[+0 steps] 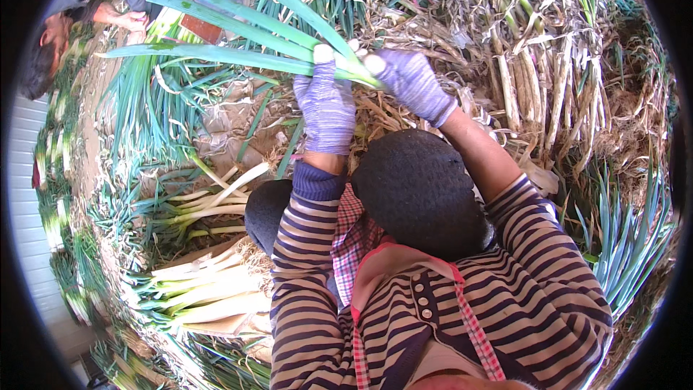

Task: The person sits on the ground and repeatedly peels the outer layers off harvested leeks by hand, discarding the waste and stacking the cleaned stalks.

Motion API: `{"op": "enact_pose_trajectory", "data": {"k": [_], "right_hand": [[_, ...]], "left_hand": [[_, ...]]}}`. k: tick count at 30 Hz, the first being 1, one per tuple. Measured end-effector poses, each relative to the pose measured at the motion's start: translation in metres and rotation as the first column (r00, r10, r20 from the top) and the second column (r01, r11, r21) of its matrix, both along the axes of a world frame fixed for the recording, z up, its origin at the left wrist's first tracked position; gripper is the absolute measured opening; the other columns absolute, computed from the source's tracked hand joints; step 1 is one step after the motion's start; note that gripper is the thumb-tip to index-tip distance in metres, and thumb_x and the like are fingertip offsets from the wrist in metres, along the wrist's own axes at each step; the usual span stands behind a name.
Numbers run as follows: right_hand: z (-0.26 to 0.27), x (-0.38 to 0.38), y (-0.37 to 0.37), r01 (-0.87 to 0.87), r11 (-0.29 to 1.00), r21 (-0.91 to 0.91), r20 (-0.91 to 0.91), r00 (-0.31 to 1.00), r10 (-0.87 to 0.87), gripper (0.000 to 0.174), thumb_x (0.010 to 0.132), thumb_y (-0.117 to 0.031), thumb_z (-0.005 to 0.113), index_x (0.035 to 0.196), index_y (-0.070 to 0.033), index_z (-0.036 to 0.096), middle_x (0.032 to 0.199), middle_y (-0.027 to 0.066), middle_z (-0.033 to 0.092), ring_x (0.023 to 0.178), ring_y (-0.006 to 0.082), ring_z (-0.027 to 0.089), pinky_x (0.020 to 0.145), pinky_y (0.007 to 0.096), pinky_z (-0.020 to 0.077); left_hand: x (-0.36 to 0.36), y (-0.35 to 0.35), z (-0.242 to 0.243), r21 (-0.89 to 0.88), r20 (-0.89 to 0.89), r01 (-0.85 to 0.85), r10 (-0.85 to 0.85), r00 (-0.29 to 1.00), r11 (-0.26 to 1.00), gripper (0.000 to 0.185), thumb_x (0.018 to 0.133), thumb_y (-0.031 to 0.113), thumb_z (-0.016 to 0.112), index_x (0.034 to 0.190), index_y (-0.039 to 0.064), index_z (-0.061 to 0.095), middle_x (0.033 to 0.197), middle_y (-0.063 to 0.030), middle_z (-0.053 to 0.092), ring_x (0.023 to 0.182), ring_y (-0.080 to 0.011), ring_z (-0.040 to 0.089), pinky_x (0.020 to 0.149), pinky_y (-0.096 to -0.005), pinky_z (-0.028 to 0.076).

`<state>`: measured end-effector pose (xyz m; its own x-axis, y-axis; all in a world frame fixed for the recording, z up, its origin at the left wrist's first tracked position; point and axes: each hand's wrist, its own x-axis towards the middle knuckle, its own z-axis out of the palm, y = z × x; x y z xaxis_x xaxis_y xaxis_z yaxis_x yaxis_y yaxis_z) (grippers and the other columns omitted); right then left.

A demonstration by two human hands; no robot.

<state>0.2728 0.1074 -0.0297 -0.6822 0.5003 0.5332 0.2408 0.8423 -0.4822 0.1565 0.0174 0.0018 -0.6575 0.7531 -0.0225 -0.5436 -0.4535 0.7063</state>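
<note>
My left hand [326,103], in a purple-and-white knit glove with bare fingertips, grips a green onion stalk [260,57] where its leaves fan out to the upper left. My right hand [414,81], gloved alike, is on the same plant, with its thumb and fingers at the base of the leaves. The lower part of the stalk is hidden behind my right hand. Left of my knees, a pile of peeled white-stemmed onions [216,292] lies with roots towards me. More loose onions [216,206] lie just above it.
Dry, unpeeled onions [533,81] are heaped at the upper right. Bunches of green leaves lie at the upper left [154,103] and the right edge [628,244]. A co-worker's hand [127,20] is at the upper left. Long rows of onions [59,168] line the far left beside a pale ribbed wall.
</note>
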Motion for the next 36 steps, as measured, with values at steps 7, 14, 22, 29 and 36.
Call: {"op": "enact_pose_trajectory", "data": {"k": [7, 14, 22, 29, 36], "right_hand": [[-0.046, 0.116, 0.025, 0.464, 0.88, -0.104, 0.813, 0.549, -0.193, 0.037, 0.089, -0.042, 0.052, 0.084, -0.007, 0.063, 0.07, 0.0144, 0.063, 0.068, 0.0246, 0.064, 0.069, 0.0391, 0.0491], [0.018, 0.042, 0.002, -0.404, 0.856, -0.323, 0.0, 0.904, 0.427, 0.057, 0.09, -0.05, 0.046, 0.119, -0.002, 0.054, 0.098, 0.0125, 0.064, 0.074, 0.0243, 0.064, 0.076, 0.0345, 0.0544], [0.012, -0.023, -0.024, -0.196, 0.785, -0.588, -0.092, 0.98, 0.176, 0.043, 0.094, -0.039, 0.045, 0.092, 0.001, 0.061, 0.065, 0.0124, 0.056, 0.058, 0.02, 0.054, 0.058, 0.0335, 0.0446], [-0.046, -0.022, -0.005, -0.169, 0.82, -0.546, -0.145, 0.984, 0.106, 0.044, 0.094, -0.04, 0.044, 0.084, 0.0, 0.061, 0.067, 0.0141, 0.059, 0.056, 0.0224, 0.054, 0.058, 0.0354, 0.0479], [-0.118, 0.086, 0.049, 0.527, 0.703, -0.478, 0.539, 0.808, -0.24, 0.021, 0.091, -0.023, 0.054, 0.1, -0.008, 0.065, 0.072, 0.0059, 0.065, 0.052, 0.016, 0.054, 0.052, 0.0303, 0.0465]], "left_hand": [[-0.042, -0.021, 0.021, 0.325, 0.08, 0.007, -0.035, 0.996, 0.946, 0.04, 0.084, 0.038, 0.064, 0.107, 0.008, 0.053, 0.082, -0.0057, 0.058, 0.075, -0.0204, 0.058, 0.077, -0.0416, 0.052], [-0.033, 0.003, 0.011, 0.616, 0.1, 0.363, -0.526, 0.844, 0.7, 0.042, 0.09, 0.043, 0.048, 0.11, 0.007, 0.058, 0.082, -0.0058, 0.056, 0.06, -0.0152, 0.051, 0.066, -0.0351, 0.043], [-0.025, 0.002, -0.007, 0.064, 0.116, -0.006, -0.001, 0.993, 0.998, 0.071, 0.083, 0.062, 0.049, 0.124, 0.004, 0.041, 0.113, -0.0137, 0.053, 0.103, -0.0274, 0.052, 0.091, -0.0465, 0.043], [-0.014, -0.003, -0.022, 0.091, -0.102, -0.062, 0.071, 0.992, 0.994, 0.035, 0.088, 0.01, 0.058, 0.121, 0.0, 0.049, 0.099, -0.0104, 0.061, 0.08, -0.0166, 0.06, 0.074, -0.031, 0.052], [-0.042, -0.016, -0.013, 0.23, 0.039, 0.055, -0.066, 0.997, 0.972, 0.043, 0.086, 0.027, 0.062, 0.119, 0.004, 0.048, 0.104, -0.0113, 0.06, 0.103, -0.0296, 0.057, 0.096, -0.0465, 0.044]]}}
